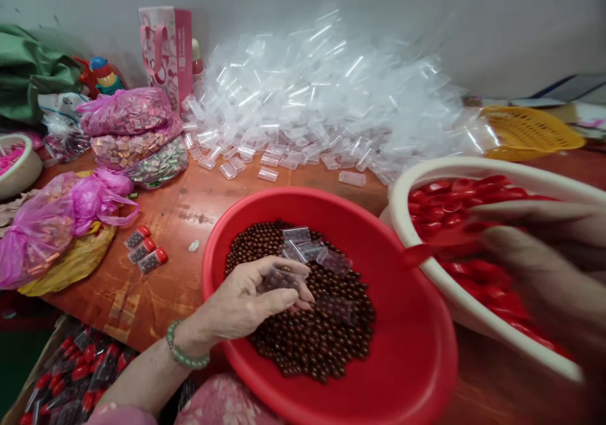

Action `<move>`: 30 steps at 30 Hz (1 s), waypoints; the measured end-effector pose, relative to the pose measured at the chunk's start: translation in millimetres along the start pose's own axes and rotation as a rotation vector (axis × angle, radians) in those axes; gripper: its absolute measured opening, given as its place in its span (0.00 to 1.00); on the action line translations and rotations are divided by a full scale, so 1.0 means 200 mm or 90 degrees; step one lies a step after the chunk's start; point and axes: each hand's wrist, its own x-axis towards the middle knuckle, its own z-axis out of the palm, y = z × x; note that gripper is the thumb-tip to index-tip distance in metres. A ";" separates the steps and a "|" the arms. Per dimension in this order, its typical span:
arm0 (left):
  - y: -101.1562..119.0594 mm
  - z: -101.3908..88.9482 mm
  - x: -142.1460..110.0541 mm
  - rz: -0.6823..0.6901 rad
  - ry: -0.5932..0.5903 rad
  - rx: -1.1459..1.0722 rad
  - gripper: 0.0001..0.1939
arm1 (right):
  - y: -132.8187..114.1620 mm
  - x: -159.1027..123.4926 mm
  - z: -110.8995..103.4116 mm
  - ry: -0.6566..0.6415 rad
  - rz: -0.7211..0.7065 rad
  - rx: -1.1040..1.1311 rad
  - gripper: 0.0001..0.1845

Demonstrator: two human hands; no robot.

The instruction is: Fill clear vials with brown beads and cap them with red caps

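My left hand (250,299), with a green bead bracelet on the wrist, is inside a red basin (411,349) of small brown beads (312,336). Its fingers are closed round a small clear tube (280,278) partly filled with beads. Several empty clear tubes (307,248) lie on top of the beads. My right hand (544,261) is blurred by motion over a white basin (473,167) of red caps (454,204). It seems to pinch a red cap (421,251), but the smear hides the fingers.
A big heap of clear tubes (322,103) fills the back of the wooden table (180,210). Three filled, red-capped tubes (144,248) lie left of the red basin. Pink bags (57,216), a yellow basket (530,131) and a box of finished tubes (71,374) stand around.
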 end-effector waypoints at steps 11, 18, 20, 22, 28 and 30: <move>0.00 -0.02 -0.08 -0.016 0.036 0.083 0.16 | -0.42 -0.10 0.32 -0.160 -0.047 0.375 0.05; -0.03 -0.07 -0.08 0.005 0.078 -0.049 0.17 | -0.42 -0.11 0.37 -0.167 -0.067 0.323 0.12; -0.03 -0.08 -0.08 -0.001 0.097 -0.071 0.19 | -0.42 -0.13 0.38 -0.176 -0.078 0.340 0.13; -0.03 -0.09 -0.08 0.004 0.113 -0.061 0.19 | -0.41 -0.14 0.40 -0.189 -0.099 0.361 0.13; -0.05 -0.10 -0.07 0.046 0.135 -0.045 0.17 | -0.41 -0.17 0.41 -0.260 -0.173 0.350 0.05; -0.06 -0.10 -0.07 0.049 0.131 -0.046 0.16 | -0.41 -0.17 0.40 -0.298 -0.202 0.331 0.11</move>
